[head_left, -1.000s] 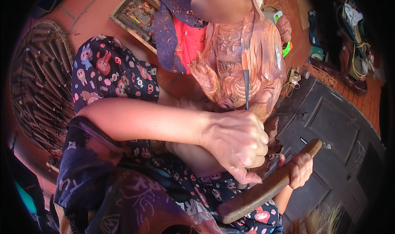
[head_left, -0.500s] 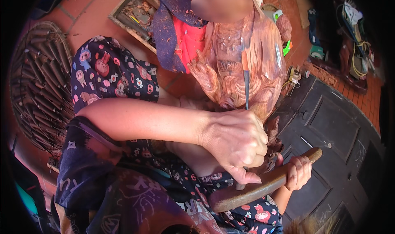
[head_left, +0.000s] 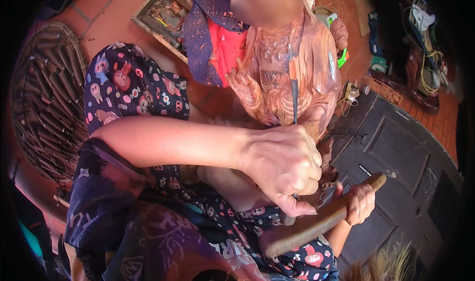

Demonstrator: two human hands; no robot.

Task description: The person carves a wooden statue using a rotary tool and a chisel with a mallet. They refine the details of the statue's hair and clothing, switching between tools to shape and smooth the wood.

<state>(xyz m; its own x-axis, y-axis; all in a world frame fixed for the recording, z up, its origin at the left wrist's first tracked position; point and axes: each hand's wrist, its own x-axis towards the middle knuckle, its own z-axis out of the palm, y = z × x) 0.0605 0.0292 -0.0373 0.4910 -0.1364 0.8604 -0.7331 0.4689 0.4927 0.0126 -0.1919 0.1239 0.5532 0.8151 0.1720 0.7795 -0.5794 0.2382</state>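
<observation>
A carved wooden figure (head_left: 274, 90) with flowing folds and a raised hand stands in front of me. My left hand (head_left: 284, 167) is closed round a carving chisel (head_left: 295, 105), thumb toward me. The chisel's dark narrow shank points away from me over the figure's front; its handle end shows below my thumb. Most of the handle is hidden in my fist. My right hand (head_left: 360, 203) is wrapped round the narrow end of a long wooden mallet (head_left: 307, 226). The mallet's broad end is slightly blurred, close to the chisel's butt.
A round basket (head_left: 74, 41) at left holds many dark-handled tools (head_left: 47, 100). Beyond the figure's left side lie a wooden box (head_left: 143, 21) of chips and a red and dark cloth (head_left: 205, 58). A black panelled board (head_left: 396, 157) lies at right, with a wired gadget (head_left: 351, 90) by its edge.
The mallet's broad end has shifted slightly right and toward me, opening a little space from the chisel's butt. My left hand keeps its grip with barely any movement.
</observation>
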